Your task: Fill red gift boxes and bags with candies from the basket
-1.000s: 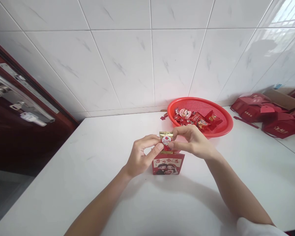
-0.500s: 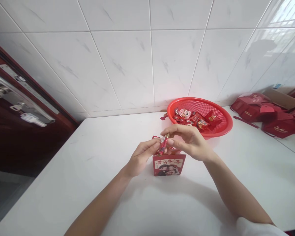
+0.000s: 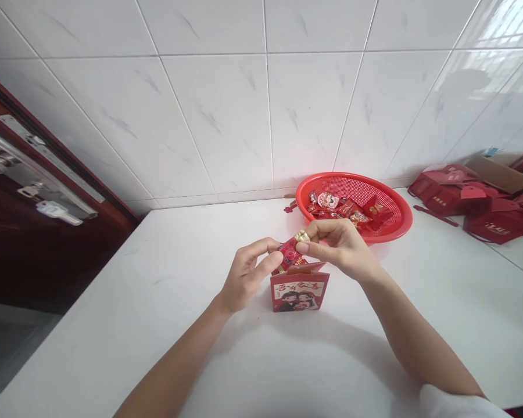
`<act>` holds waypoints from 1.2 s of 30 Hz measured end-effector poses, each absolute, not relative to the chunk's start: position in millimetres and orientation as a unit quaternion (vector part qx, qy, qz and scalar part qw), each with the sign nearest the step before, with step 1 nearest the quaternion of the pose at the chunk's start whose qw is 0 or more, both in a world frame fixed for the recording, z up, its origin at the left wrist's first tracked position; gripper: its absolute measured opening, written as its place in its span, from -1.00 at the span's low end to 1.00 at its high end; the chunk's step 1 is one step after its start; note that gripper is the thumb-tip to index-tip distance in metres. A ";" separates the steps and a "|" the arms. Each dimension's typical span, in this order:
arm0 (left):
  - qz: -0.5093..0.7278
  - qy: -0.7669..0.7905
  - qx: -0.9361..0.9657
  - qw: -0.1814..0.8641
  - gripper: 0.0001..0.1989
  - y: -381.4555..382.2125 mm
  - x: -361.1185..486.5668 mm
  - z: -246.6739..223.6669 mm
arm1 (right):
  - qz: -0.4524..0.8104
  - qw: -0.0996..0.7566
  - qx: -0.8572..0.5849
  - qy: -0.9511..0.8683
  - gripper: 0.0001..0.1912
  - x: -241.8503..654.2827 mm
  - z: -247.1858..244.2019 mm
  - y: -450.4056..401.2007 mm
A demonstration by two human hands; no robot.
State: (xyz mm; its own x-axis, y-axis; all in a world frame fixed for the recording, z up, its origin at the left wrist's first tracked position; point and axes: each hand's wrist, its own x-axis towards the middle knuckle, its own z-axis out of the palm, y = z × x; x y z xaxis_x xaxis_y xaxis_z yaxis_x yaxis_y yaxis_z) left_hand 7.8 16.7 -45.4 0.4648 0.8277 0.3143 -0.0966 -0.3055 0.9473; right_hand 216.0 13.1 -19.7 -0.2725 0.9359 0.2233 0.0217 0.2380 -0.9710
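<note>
Between my two hands is a wrapped candy (image 3: 290, 252) in red film with gold, crimped ends. My left hand (image 3: 249, 273) pinches its left end between thumb and fingers. The gold right end is pinched by my right hand (image 3: 342, 247). Just below the candy, a small red gift box (image 3: 300, 293) with a cartoon couple and gold lettering stands upright on the table. Its top flaps are raised, and the inside is mostly hidden by my hands and the candy.
Behind my right hand stands a red plastic basket (image 3: 398, 217) holding several red-wrapped sweets. Folded dark red boxes (image 3: 444, 191) and a brown carton (image 3: 499, 174) lie at the right. A tiled wall (image 3: 226, 116) bounds the white table (image 3: 157, 278); a door with keys (image 3: 58, 212) is at left.
The candy has turned from nearly edge-on to showing its broad printed face and gold end. My fingers have shifted to its two ends, slightly farther apart. The box and basket stay put.
</note>
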 end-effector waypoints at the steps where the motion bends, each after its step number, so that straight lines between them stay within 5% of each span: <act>1: 0.441 0.273 0.685 0.511 -0.71 15.9 8.0 -45.5 | 0.494 0.473 -0.374 -0.627 -0.68 215.9 -19.5 13.1; 13: 0.478 0.264 0.727 0.416 -0.78 15.6 11.7 -46.4 | 0.530 0.467 -0.308 -0.637 -0.82 223.4 -19.0 14.7; 31: 0.462 0.311 0.705 0.439 -0.69 12.5 11.7 -45.9 | 0.496 0.442 -0.302 -0.684 -0.91 227.5 -18.1 15.0; 36: 0.456 0.301 0.683 0.485 -0.70 11.5 11.6 -42.9 | 0.474 0.460 -0.277 -0.698 -0.69 226.2 -21.9 16.7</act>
